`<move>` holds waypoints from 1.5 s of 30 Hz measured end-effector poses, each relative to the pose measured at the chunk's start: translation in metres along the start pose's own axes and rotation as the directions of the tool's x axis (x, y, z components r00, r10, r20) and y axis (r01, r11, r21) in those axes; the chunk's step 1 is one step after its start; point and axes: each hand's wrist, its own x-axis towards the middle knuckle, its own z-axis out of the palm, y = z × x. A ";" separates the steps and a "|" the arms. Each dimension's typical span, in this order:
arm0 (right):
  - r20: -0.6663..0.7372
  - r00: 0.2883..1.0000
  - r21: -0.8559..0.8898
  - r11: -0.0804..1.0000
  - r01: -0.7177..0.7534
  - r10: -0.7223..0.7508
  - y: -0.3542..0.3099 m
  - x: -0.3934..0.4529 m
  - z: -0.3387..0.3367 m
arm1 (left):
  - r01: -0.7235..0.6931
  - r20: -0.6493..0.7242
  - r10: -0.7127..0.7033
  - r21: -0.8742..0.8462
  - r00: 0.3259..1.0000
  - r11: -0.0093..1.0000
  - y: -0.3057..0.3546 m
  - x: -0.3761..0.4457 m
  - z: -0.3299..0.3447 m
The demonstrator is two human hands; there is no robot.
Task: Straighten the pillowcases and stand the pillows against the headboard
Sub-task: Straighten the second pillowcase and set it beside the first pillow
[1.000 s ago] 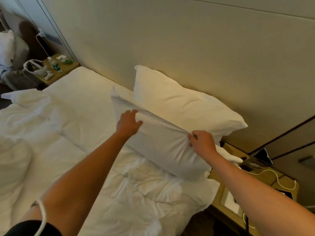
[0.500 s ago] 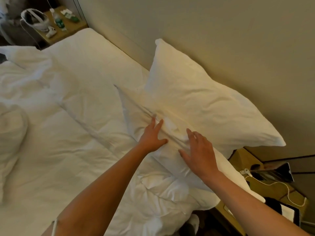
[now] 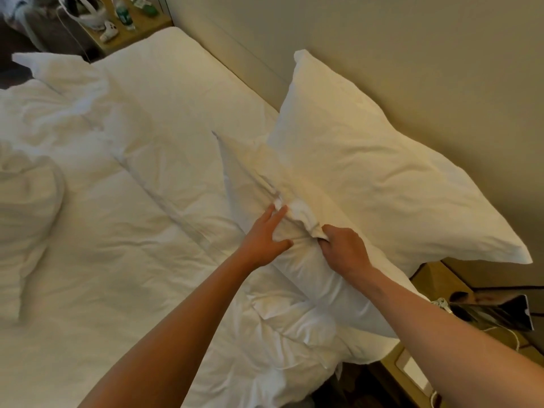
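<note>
Under both hands, front pillow (image 3: 309, 278) lay on the bed (image 3: 153, 136), leaning on the rear pillow (image 3: 382, 172), which stood against the headboard (image 3: 382, 54). Bunched pillowcase fabric (image 3: 300, 216) sat between the hands at the front pillow's top edge. Crumpled duvet (image 3: 103, 245) covered the bed. Far bedside table (image 3: 129, 28) held a bottle (image 3: 123, 14) and a headset (image 3: 85, 10); near table (image 3: 435, 278) at right carried a cable (image 3: 441, 303). Left hand (image 3: 262, 237): fingers (image 3: 275, 214) spread narrow, flat on the fabric, gripping nothing. Right hand (image 3: 343, 248): fingers curled tight, pinching the fabric fold.
</note>
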 end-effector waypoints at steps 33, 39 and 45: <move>-0.091 0.990 -0.056 0.992 -0.114 0.109 0.024 0.103 0.045 | 0.476 0.102 -0.504 -0.527 0.858 0.703 -0.039 0.025 0.066; -0.086 0.996 0.116 0.993 -0.022 0.032 0.054 0.117 0.015 | 0.338 -0.057 -0.449 -0.577 0.892 0.743 -0.024 0.055 0.097; -0.225 0.974 0.068 0.997 0.043 -0.026 0.094 0.147 -0.039 | 0.354 -0.015 -0.411 -0.482 0.911 0.802 0.020 0.130 0.102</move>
